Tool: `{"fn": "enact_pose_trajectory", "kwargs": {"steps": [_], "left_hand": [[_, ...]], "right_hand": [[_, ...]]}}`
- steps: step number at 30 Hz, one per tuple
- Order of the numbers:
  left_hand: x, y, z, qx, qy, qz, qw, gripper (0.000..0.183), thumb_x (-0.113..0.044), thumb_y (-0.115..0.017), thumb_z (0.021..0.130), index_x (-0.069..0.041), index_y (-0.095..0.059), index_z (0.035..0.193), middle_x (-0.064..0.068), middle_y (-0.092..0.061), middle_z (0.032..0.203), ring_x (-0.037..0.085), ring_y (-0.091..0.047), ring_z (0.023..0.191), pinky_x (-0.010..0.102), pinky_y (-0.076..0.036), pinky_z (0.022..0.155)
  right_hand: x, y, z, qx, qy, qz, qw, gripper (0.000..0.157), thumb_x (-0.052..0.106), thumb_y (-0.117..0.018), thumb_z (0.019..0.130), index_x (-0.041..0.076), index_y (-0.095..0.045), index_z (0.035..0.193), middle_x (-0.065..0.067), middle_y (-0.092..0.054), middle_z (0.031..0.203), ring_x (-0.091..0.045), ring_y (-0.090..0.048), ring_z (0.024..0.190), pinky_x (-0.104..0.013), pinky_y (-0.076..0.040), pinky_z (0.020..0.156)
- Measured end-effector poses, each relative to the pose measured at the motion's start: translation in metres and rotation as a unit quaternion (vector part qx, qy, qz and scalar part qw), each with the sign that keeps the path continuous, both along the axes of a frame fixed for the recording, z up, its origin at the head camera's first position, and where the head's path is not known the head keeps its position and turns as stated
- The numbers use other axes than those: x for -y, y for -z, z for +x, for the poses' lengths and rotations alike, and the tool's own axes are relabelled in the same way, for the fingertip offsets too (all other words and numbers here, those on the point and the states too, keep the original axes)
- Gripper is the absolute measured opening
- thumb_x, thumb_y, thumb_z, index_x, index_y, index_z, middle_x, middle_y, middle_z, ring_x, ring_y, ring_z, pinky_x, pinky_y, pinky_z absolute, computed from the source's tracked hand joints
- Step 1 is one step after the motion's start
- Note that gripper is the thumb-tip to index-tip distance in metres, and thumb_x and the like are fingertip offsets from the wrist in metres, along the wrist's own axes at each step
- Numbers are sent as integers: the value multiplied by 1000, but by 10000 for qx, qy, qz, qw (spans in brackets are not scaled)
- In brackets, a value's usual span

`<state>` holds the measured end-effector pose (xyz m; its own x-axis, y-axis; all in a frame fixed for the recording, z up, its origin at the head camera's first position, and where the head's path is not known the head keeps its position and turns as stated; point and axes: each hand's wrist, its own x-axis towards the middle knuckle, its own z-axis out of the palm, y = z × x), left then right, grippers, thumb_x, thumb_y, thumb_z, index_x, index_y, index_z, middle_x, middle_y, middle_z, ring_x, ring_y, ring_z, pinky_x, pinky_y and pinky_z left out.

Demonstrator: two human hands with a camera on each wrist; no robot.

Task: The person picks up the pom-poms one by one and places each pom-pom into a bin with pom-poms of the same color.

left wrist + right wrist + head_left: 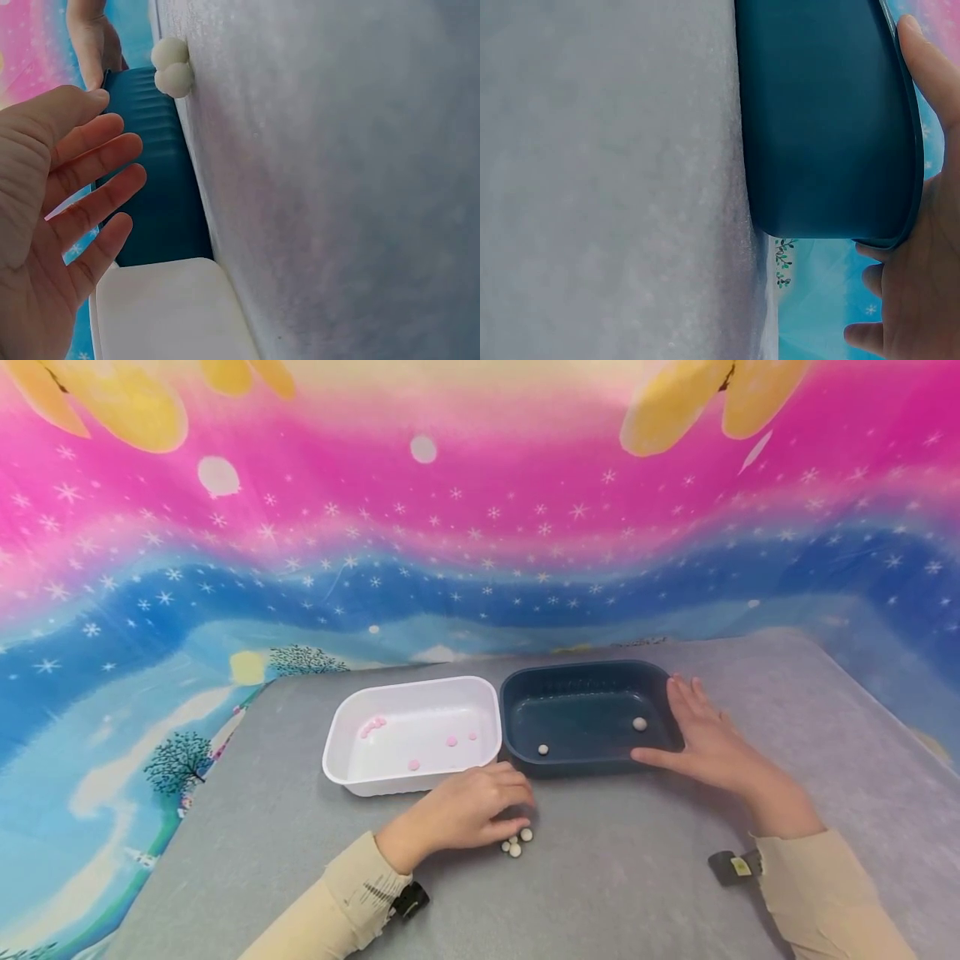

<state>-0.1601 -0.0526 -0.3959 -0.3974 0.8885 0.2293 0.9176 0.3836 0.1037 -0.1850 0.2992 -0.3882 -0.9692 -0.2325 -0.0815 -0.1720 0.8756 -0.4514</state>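
Note:
Over the table, in front of the gap between two trays, my left hand (472, 810) holds nothing, its fingers loosely bent and apart. Several small off-white balls (515, 850) sit on the grey cloth right by its thumb; two of these balls (174, 79) show in the left wrist view. My right hand (701, 739) rests at the right end of a dark teal tray (577, 768). Its thumb lies along the near rim and its fingers reach past the right corner. Inside that tray are two off-white balls, one at right (639, 724) and another at left (543, 750).
A white tray (337, 768) stands directly left of the teal one, holding several small pink pieces (414, 765). Grey cloth (622, 877) covers the table. Behind it hangs a colourful printed backdrop (465, 552).

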Motion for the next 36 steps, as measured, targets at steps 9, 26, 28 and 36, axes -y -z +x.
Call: {"fn": "enact_pose_trajectory", "kwargs": {"steps": [9, 26, 28, 36], "left_hand": [[-3, 1, 0, 68, 173, -197, 9996, 19, -30, -69, 93, -17, -73, 105, -8, -69, 102, 9, -61, 102, 23, -51, 91], [-8, 2, 1, 179, 103, -690, 9974, 17, -33, -67, 93, -20, -73, 103, -10, -70, 104, 8, -61, 104, 22, -51, 90], [-8, 2, 1, 218, 89, -743, 9970, 17, -33, -67, 93, -20, -73, 103, -10, -70, 104, 8, -61, 105, 22, -51, 91], [-11, 1, 2, 339, 75, -954, 9948, 17, -32, -68, 94, -20, -73, 103, -10, -70, 102, 7, -61, 101, 20, -51, 88]], "right_hand": [[0, 0, 0, -5, 1, 26, 10000, 125, 66, -66, 84, 3, 13, 157, -18, 19, 164, -41, 21, 150, -80, -4, 108], [0, -1, 0, 30, 28, 70, 10000, 125, 68, -65, 83, 2, 13, 156, -20, 19, 164, -44, 19, 150, -79, -5, 109], [0, -1, 0, 38, 29, 57, 10000, 125, 68, -64, 83, 2, 13, 156, -20, 19, 163, -43, 20, 150, -79, -4, 109], [-1, 0, 1, 41, 71, 34, 10000, 125, 69, -64, 83, 4, 14, 157, -20, 16, 164, -41, 21, 150, -79, -3, 109]]}}
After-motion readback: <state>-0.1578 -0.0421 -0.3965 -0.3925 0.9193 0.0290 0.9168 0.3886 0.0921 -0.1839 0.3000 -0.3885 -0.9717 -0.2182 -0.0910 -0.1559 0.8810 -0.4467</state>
